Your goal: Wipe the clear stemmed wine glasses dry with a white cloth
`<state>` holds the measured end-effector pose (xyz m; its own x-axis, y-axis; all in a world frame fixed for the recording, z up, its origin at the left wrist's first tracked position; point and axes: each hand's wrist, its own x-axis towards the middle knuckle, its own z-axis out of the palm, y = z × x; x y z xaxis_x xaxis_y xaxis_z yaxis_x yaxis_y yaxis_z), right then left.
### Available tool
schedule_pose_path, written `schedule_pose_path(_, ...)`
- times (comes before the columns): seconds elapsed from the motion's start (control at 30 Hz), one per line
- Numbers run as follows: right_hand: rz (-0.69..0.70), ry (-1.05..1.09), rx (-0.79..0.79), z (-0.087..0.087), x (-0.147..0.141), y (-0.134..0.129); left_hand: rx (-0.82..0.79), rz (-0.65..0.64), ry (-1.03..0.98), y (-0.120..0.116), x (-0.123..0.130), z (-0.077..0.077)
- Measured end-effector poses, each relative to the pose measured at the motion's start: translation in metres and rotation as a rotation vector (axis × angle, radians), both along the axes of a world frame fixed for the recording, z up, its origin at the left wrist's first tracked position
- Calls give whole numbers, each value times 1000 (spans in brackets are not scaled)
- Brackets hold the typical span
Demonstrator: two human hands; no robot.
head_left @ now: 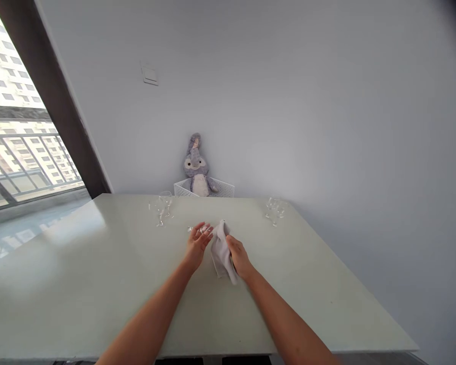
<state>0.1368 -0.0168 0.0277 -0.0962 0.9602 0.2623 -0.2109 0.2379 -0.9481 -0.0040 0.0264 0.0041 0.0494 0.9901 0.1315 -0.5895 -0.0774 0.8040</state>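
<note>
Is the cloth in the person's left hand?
No, the right hand grips the cloth, while the left hand holds a glass.

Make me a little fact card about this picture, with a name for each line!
Left hand: the left hand holds a clear glass tipped sideways
Right hand: the right hand grips a pale cloth
Table: pale, shiny table
Left side: clear glasses, hard to count
Right side: more clear glasses, bunched near the far edge
Behind table: grey stuffed toy in a white basket
Wall: light switch
</note>
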Motion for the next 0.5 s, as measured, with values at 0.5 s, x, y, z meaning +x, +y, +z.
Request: schedule_pose_path(0.5,240,145,-277,-22,1,6,263,-123,584,-9,-8,1)
